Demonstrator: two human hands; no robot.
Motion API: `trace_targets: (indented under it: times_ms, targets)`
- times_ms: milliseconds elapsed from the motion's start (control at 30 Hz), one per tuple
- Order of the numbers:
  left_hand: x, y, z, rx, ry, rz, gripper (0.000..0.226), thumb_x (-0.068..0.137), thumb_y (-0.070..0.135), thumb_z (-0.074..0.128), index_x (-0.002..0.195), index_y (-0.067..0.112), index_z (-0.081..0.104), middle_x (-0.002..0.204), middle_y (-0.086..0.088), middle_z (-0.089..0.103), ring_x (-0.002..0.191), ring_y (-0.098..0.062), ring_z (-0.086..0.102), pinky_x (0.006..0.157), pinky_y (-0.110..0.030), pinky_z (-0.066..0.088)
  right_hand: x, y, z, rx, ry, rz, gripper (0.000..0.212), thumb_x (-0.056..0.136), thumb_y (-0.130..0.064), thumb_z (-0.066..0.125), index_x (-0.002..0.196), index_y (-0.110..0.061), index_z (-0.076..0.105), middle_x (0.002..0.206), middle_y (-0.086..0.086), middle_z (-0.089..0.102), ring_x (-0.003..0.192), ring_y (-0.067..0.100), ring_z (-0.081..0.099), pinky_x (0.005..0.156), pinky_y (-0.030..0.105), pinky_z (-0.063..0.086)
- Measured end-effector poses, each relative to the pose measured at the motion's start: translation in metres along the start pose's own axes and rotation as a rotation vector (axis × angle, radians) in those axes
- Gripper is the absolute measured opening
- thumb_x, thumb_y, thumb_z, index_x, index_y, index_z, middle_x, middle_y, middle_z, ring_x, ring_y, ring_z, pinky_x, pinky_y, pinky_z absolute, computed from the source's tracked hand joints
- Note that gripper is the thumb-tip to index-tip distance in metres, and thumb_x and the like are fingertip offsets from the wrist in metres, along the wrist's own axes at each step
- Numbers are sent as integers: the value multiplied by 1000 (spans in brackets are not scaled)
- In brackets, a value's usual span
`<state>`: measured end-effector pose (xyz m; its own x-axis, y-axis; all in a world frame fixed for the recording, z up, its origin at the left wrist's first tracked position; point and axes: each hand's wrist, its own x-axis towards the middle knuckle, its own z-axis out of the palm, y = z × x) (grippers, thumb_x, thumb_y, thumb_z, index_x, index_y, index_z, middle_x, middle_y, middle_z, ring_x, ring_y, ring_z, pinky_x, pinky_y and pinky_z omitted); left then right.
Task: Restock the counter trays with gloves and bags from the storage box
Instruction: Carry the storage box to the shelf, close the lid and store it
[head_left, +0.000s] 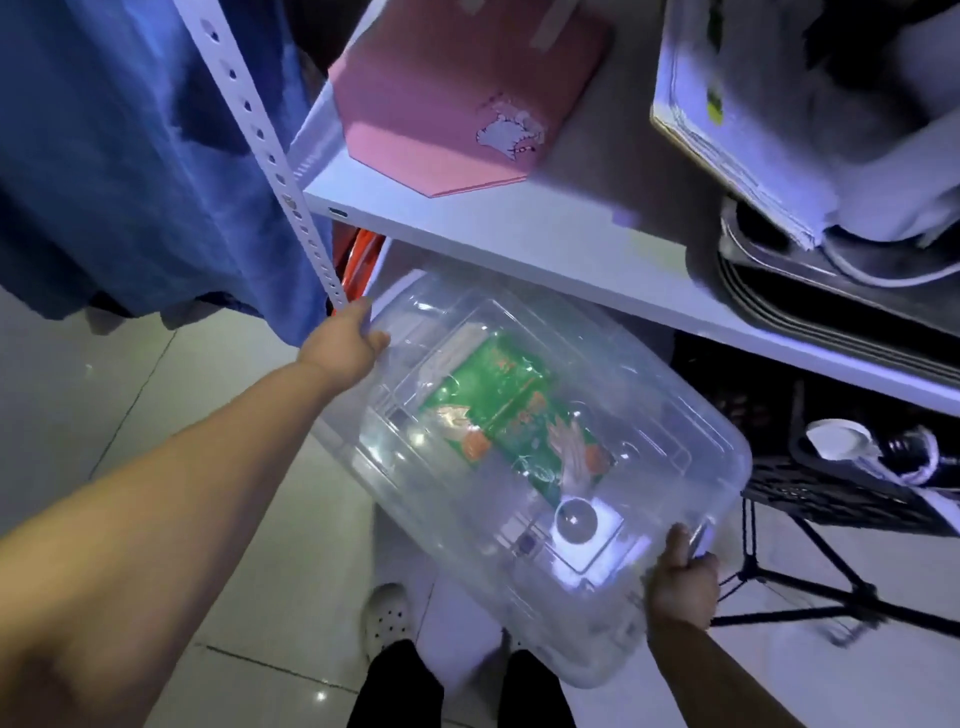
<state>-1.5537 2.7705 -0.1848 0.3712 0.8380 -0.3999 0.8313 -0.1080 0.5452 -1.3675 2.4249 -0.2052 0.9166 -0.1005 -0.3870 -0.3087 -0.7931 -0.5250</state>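
A clear plastic storage box (649, 415) with a clear lid hangs tilted in the air, just below the white shelf. Through the lid I see green printed packets (498, 415) lying inside. My left hand (345, 343) grips the box's far left end, fingers curled over its rim. My right hand (683, 577) grips the near right end, thumb on top of the lid edge. The rest of the box's contents is too blurred to make out.
The white shelf (519, 239) above carries a pink folder (457, 98), papers and metal trays (831, 291). A perforated white upright (280, 171) stands beside blue cloth (119, 156). A black crate (831, 467) and a black stand (810, 587) are at right. My feet stand on a tiled floor.
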Motion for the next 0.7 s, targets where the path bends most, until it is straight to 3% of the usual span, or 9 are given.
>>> trace_targets:
  times_ms: [100, 200, 267, 333, 400, 467, 567, 700]
  targets:
    - [10, 7, 0, -25, -54, 110, 52, 90, 23, 53, 139, 19, 34, 140, -16, 46, 120, -37, 48, 94, -41, 41, -8, -3, 3, 12, 54, 72, 57, 97, -41, 39, 108, 14, 48, 109, 40, 55, 101, 50, 53, 81, 45, 39]
    - [-2, 7, -1, 83, 43, 210, 60, 84, 23, 61, 139, 20, 35, 142, -11, 44, 126, -36, 43, 101, -49, 37, -19, -12, 1, 27, 20, 137, 53, 97, -40, 39, 114, 10, 49, 113, 35, 55, 104, 45, 53, 81, 41, 39]
    - [-23, 3, 0, 138, 138, 159, 68, 77, 22, 68, 136, 12, 34, 141, -17, 41, 127, -38, 38, 101, -53, 37, -29, -21, 1, 71, 20, 197, 55, 96, -41, 40, 113, 9, 51, 112, 33, 56, 102, 42, 54, 76, 38, 38]
    - [-53, 1, 6, -12, 153, 56, 79, 72, 19, 74, 137, 6, 30, 142, -18, 36, 128, -36, 36, 103, -50, 36, -43, -32, 4, 128, 34, 244, 55, 94, -45, 40, 112, 6, 53, 109, 31, 60, 99, 41, 57, 78, 39, 41]
    - [-86, 7, 14, -321, 19, -55, 79, 73, 13, 74, 136, 6, 27, 137, -11, 41, 121, -27, 43, 101, -40, 38, -58, -43, 10, 171, 30, 266, 50, 93, -46, 40, 119, -5, 52, 104, 27, 62, 96, 42, 60, 85, 45, 48]
    - [-116, 10, 26, -538, -196, -208, 63, 80, 13, 69, 128, 7, 30, 120, -8, 51, 111, -26, 54, 93, -36, 44, -70, -49, 14, 204, 25, 285, 49, 92, -47, 40, 128, -14, 48, 102, 25, 63, 96, 42, 61, 88, 50, 50]
    - [-147, 13, 41, -549, -331, -379, 49, 82, 22, 68, 115, 2, 37, 106, -18, 56, 95, -30, 60, 86, -45, 51, -79, -53, 16, 183, 6, 282, 53, 93, -47, 39, 134, -15, 44, 113, 24, 62, 99, 39, 60, 88, 44, 49]
    - [-176, 17, 51, -610, -427, -408, 31, 82, 15, 65, 91, 13, 36, 83, -7, 51, 77, -23, 56, 80, -49, 55, -76, -54, 15, 197, 20, 343, 50, 93, -43, 44, 126, -6, 51, 113, 22, 60, 99, 36, 59, 81, 37, 45]
